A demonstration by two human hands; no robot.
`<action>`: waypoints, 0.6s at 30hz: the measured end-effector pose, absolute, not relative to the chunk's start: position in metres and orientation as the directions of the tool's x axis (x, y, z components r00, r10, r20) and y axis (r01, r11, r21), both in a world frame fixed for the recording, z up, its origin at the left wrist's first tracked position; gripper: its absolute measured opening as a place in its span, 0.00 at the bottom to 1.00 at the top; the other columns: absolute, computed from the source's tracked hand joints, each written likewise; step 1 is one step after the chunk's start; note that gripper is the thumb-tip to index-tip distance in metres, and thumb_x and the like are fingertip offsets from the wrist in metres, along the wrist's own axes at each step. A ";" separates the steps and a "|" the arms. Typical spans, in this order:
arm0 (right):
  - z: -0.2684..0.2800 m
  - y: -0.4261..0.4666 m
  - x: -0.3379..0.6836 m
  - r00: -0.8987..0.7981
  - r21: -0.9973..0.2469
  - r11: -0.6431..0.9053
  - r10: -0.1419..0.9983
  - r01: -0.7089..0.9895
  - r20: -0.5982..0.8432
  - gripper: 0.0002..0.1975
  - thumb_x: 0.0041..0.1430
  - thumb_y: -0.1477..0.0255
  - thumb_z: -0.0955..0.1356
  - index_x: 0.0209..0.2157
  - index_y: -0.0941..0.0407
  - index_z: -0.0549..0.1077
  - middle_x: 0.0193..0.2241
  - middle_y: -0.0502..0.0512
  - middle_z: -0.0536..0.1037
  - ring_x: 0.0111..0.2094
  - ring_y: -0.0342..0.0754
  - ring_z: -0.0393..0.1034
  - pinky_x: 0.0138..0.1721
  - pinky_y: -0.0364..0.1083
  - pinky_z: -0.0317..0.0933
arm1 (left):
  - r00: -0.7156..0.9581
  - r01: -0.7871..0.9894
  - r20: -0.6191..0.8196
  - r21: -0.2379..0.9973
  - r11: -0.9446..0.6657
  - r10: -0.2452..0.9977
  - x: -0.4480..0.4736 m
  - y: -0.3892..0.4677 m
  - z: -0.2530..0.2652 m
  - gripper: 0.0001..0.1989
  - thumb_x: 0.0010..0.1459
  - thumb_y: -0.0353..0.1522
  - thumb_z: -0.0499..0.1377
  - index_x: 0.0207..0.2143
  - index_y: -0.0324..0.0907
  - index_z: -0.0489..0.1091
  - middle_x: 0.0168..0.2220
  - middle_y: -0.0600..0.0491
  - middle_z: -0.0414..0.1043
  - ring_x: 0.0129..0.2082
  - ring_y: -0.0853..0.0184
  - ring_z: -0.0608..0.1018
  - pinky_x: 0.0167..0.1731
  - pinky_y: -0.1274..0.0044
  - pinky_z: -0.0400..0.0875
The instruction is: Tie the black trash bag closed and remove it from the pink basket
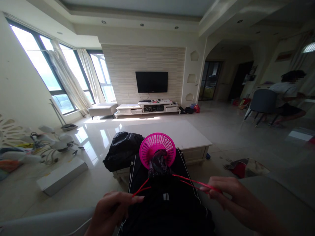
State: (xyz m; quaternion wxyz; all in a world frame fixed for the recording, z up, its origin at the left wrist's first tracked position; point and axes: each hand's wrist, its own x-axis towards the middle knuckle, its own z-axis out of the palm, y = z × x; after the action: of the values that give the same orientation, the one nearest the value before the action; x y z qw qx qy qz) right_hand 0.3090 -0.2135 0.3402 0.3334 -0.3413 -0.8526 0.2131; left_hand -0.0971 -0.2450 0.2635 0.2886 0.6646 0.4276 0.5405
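Note:
My left hand (110, 206) is closed, with one part of a thin red cord (195, 181) pinched between thumb and fingers. Off to the right, my right hand (228, 191) grips the other part, which runs as two strands. The cord stretches toward a bunched black plastic bag (158, 165) between the hands; how it joins the bag is too dark to make out. The bag's upper part lies against the inside of a round pink slotted basket (145, 151), which is tipped toward me above my dark-clothed lap.
Behind the basket stands a white coffee table (194, 136) with a black plastic bag (123, 147) at its left end. A long white box (62, 177) lies on the floor at left. At right, a person (286, 95) sits on a dark chair (263, 101).

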 end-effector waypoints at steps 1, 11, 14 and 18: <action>0.340 -0.214 0.310 -0.543 -0.588 0.686 0.716 0.428 0.440 0.16 0.75 0.66 0.65 0.33 0.55 0.78 0.24 0.50 0.74 0.24 0.41 0.70 0.30 0.41 0.63 | 0.030 0.243 0.424 0.875 -0.418 0.905 -0.096 -0.245 0.263 0.11 0.65 0.41 0.64 0.38 0.49 0.86 0.23 0.53 0.81 0.14 0.76 0.71 0.17 0.85 0.69; 0.331 -0.221 0.328 -0.540 -0.530 0.787 0.608 0.315 0.582 0.11 0.72 0.66 0.69 0.47 0.48 0.85 0.26 0.54 0.81 0.28 0.47 0.77 0.31 0.42 0.71 | 0.171 0.177 0.331 0.916 -0.360 0.928 -0.102 -0.237 0.245 0.14 0.69 0.39 0.60 0.44 0.45 0.85 0.25 0.52 0.78 0.15 0.75 0.74 0.16 0.86 0.68; 0.333 -0.223 0.329 -0.546 -0.528 0.808 0.575 0.261 0.609 0.11 0.71 0.66 0.69 0.46 0.48 0.85 0.29 0.57 0.83 0.32 0.49 0.80 0.33 0.42 0.73 | 0.197 0.164 0.324 0.920 -0.357 0.925 -0.101 -0.234 0.246 0.13 0.69 0.38 0.60 0.44 0.45 0.85 0.24 0.53 0.77 0.14 0.75 0.75 0.17 0.87 0.69; 0.334 -0.222 0.329 -0.533 -0.510 0.819 0.564 0.263 0.631 0.09 0.70 0.66 0.70 0.45 0.47 0.85 0.28 0.55 0.82 0.32 0.48 0.80 0.33 0.41 0.73 | 0.121 0.057 0.337 0.937 -0.345 0.934 -0.093 -0.237 0.254 0.10 0.66 0.38 0.64 0.43 0.46 0.84 0.32 0.50 0.84 0.16 0.73 0.76 0.18 0.83 0.73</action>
State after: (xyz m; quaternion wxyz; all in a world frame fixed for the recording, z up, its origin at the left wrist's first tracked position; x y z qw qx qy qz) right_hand 0.3290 -0.2221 0.3335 0.4187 -0.2411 -0.8570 0.1796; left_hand -0.0933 -0.2374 0.2536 0.4126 0.6247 0.3965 0.5313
